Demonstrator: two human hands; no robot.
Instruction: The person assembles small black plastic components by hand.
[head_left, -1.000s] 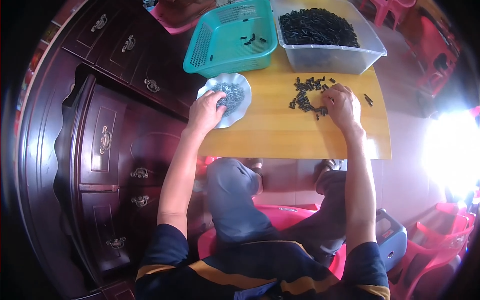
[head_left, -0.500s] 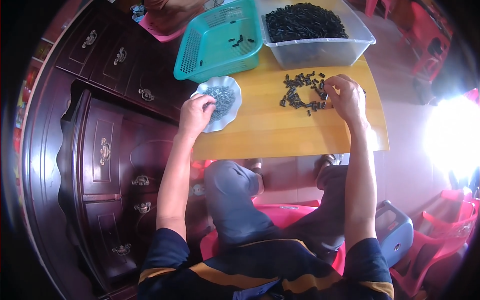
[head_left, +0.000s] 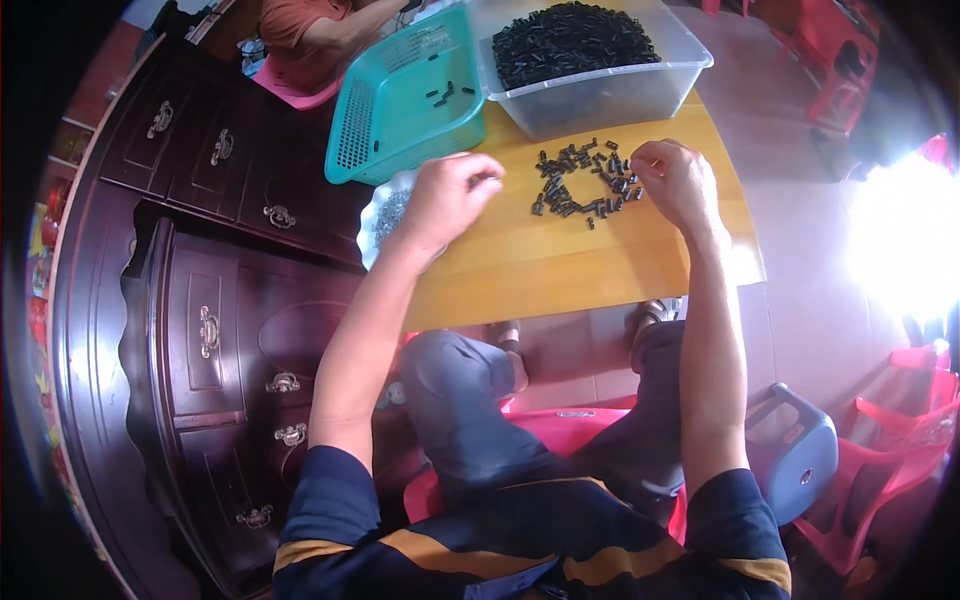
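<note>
holding black pieces (head_left: 575, 45): clear bin (head_left: 600, 100), teal basket (head_left: 408, 115); silvery bits (head_left: 391, 212): bowl (head_left: 368, 228)

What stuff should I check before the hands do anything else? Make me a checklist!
1. Left hand holding a piece: cannot tell; the fingertips are too small to see clearly.
2. Right hand near the loose black pieces: ok, it's at their right side.
3. Loose black pieces in one neat heap: not ok, they make a rough ring.
4. White dish in full view: not ok, the left hand and forearm hide part of it.
5. Silvery bits in the dish: ok, some show.
6. Green basket upright: ok, with a few black pieces inside.
</note>
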